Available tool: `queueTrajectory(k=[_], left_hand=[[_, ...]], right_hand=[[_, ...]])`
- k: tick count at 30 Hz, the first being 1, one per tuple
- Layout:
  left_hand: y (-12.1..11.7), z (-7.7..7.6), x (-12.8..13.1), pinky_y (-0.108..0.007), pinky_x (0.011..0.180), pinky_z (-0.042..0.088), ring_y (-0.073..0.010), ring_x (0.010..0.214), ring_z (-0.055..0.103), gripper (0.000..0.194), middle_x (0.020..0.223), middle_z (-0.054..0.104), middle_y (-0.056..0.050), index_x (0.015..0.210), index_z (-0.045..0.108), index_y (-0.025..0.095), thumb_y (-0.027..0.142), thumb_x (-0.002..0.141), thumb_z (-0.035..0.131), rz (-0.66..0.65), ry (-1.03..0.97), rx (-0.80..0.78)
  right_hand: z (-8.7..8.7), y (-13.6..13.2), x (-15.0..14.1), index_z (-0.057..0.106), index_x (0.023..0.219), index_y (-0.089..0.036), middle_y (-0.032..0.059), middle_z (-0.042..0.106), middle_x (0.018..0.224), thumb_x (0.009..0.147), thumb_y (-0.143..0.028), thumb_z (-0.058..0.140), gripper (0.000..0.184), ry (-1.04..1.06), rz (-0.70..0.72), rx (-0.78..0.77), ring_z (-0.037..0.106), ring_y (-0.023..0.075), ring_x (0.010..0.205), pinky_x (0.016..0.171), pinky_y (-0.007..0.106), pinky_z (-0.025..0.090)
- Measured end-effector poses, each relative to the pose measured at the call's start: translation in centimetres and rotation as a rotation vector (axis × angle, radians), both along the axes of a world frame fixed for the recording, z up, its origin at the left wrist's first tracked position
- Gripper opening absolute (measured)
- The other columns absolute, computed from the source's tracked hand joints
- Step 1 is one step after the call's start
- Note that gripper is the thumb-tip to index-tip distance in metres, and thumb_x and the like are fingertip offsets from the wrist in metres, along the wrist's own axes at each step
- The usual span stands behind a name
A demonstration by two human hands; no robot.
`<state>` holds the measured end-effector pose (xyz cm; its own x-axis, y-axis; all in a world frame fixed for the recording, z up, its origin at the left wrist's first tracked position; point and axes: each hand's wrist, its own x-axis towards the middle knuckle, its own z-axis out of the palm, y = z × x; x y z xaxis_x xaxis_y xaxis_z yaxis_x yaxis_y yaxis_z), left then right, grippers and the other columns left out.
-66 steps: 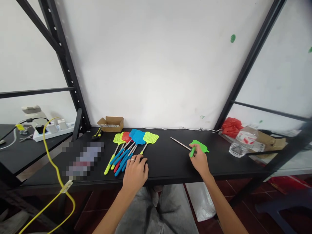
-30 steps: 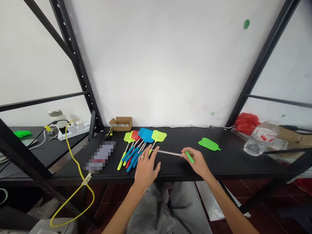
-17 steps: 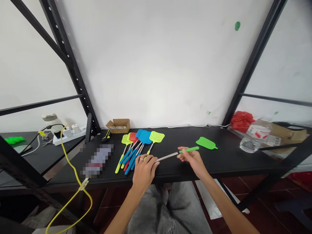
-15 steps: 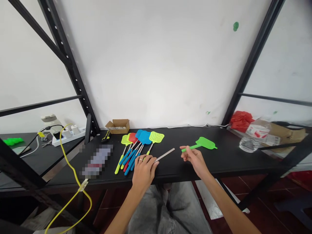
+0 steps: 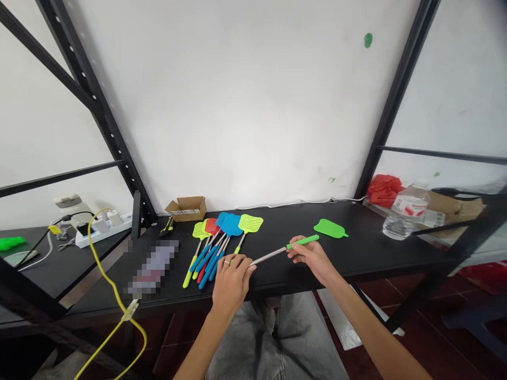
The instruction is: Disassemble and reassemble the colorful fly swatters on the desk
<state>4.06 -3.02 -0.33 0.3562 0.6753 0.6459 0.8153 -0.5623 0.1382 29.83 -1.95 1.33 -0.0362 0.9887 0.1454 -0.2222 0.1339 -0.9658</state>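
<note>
My right hand (image 5: 312,257) pinches a green grip (image 5: 303,242) that sits on the end of a thin metal rod (image 5: 268,256). My left hand (image 5: 232,274) is closed on the rod's other end, near the front edge of the black table (image 5: 368,253). Both hands hold the rod just above the table top. A loose green swatter head (image 5: 330,229) lies flat beyond my right hand. Left of my left hand lies a bunch of several finished fly swatters (image 5: 216,240) with yellow, red and blue heads.
A small open cardboard box (image 5: 186,208) stands at the back by the wall. A plastic water bottle (image 5: 404,217), a red bag (image 5: 383,189) and a brown box stand at the right. A yellow cable (image 5: 106,279) hangs at the left by a power strip (image 5: 99,232).
My right hand carried the rod from the right to my left hand. Half a second ago the green grip was off the rod; now it sits on the rod's end.
</note>
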Motion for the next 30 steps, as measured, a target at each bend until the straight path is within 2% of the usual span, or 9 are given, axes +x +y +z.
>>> queueTrajectory(k=[20, 26, 30], left_hand=[[0.1, -0.1, 0.0, -0.038, 0.088, 0.041, -0.0235, 0.103, 0.055, 0.020, 0.107, 0.067, -0.005, 0.101, 0.063, 0.023, 0.030, 0.101, 0.044, -0.026, 0.025, -0.017], [0.1, -0.1, 0.0, -0.037, 0.086, 0.040, -0.0233, 0.102, 0.055, 0.021, 0.107, 0.066, -0.005, 0.101, 0.062, 0.023, 0.030, 0.101, 0.042, -0.034, 0.032, -0.030], [0.1, -0.1, 0.0, -0.036, 0.084, 0.040, -0.0229, 0.100, 0.055, 0.022, 0.106, 0.066, -0.005, 0.096, 0.062, 0.023, 0.029, 0.101, 0.041, -0.028, 0.011, -0.035]], right_hand=[[-0.9, 0.2, -0.8, 0.073, 0.091, -0.017, 0.0085, 0.072, 0.084, 0.073, -0.051, 0.079, 0.039, -0.060, 0.000, 0.017, 0.066, 0.0187, 0.073, 0.059, 0.026, 0.049], [-0.9, 0.0, -1.4, 0.072, 0.098, -0.018, 0.0077, 0.072, 0.085, 0.076, -0.049, 0.077, 0.038, -0.123, 0.061, 0.035, 0.065, 0.0167, 0.072, 0.059, 0.025, 0.048], [-0.4, -0.3, -1.5, 0.067, 0.111, -0.020, 0.0089, 0.073, 0.093, 0.080, -0.051, 0.072, 0.045, -0.113, 0.072, 0.005, 0.066, 0.0162, 0.072, 0.060, 0.026, 0.049]])
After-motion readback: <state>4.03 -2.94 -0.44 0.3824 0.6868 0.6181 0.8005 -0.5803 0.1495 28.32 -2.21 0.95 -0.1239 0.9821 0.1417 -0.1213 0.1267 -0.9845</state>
